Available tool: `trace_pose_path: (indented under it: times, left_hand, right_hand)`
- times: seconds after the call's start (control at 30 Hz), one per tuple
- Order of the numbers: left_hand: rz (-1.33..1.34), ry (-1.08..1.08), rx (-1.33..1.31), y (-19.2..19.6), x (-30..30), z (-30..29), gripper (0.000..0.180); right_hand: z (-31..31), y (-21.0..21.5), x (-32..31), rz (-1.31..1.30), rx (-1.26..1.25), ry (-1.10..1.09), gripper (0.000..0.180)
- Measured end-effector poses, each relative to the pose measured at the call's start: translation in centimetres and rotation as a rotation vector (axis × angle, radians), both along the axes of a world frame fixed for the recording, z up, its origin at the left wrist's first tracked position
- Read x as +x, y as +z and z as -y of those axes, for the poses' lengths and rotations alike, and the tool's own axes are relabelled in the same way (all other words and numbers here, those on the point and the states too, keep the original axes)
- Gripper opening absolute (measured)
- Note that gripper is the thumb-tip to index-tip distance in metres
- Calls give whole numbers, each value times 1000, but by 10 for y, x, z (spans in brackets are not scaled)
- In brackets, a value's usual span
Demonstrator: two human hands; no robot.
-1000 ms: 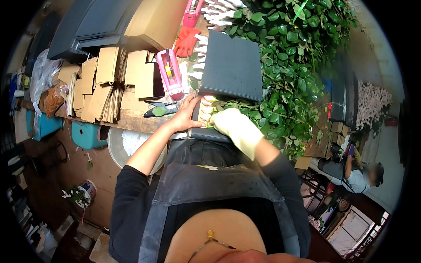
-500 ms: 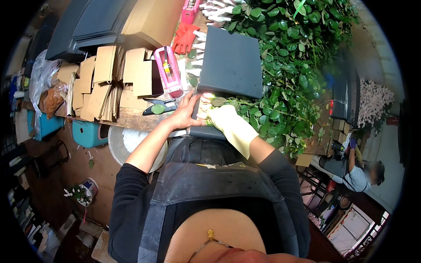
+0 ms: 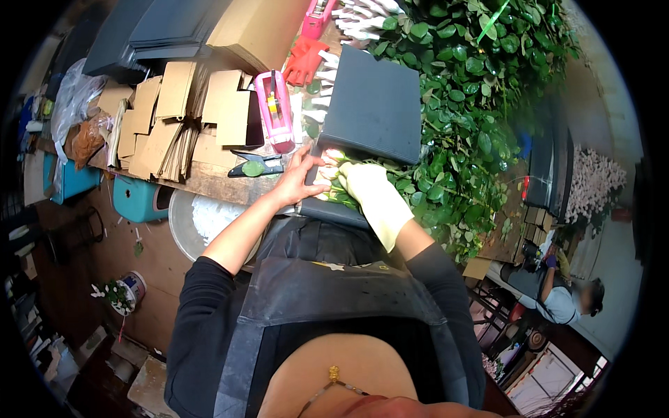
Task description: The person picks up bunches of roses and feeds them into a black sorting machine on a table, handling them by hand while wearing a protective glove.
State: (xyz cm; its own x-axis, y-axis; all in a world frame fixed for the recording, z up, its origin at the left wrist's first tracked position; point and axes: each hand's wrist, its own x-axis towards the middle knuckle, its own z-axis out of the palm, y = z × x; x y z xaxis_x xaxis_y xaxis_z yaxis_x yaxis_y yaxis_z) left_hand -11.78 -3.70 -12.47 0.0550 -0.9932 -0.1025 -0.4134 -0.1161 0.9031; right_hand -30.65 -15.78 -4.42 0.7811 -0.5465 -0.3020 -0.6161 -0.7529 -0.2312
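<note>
A worn wooden bench (image 3: 209, 182) is seen from above, crowded along its far side and set in a cluttered workroom with a brown floor. Bundles of flat cardboard pieces (image 3: 174, 118) are stacked on the bench at the left, with dark grey sheets (image 3: 150, 31) and a large brown box (image 3: 261, 28) beyond them. A pink tape dispenser (image 3: 274, 111) stands upright near the middle, a red glove (image 3: 304, 61) lies behind it, and a dark hand tool (image 3: 256, 166) rests at the bench edge. The right side is taken up by a mass of green leafy stems (image 3: 474, 104), which spills over the bench and hides much of it. A dark grey box lid (image 3: 376, 104) is propped open above a dark tray (image 3: 334, 212), in which pale flower heads (image 3: 333, 171) are laid; most of the contents are covered by the hands. The bare left hand (image 3: 298, 182) is laid on the tray's left edge, its grip loose and fingers spread on the flowers. The right hand (image 3: 369, 191), in a pale yellow glove, is pressed over the flowers and stems; whether its grip is closed on them cannot be told. Under the bench a metal basin (image 3: 191, 226) and a teal container (image 3: 139, 198) are seen. Another person (image 3: 564, 299) is seated far off at the right.
</note>
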Motion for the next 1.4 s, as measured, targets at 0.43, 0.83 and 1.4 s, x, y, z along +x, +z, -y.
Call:
trace_pose_path:
  times: [0.43, 0.83, 1.4]
  left_hand:
    - [-61, -22, 80, 5, 1, 3, 65]
    - [-49, 214, 36, -6, -19, 11, 37]
    - [28, 228, 161, 0, -21, 26, 67]
  right_hand:
    - [-6, 6, 16, -99, -54, 104, 18]
    - [-5, 28, -13, -140, -28, -141, 42]
    - [6, -17, 3, 7, -185, 44, 23]
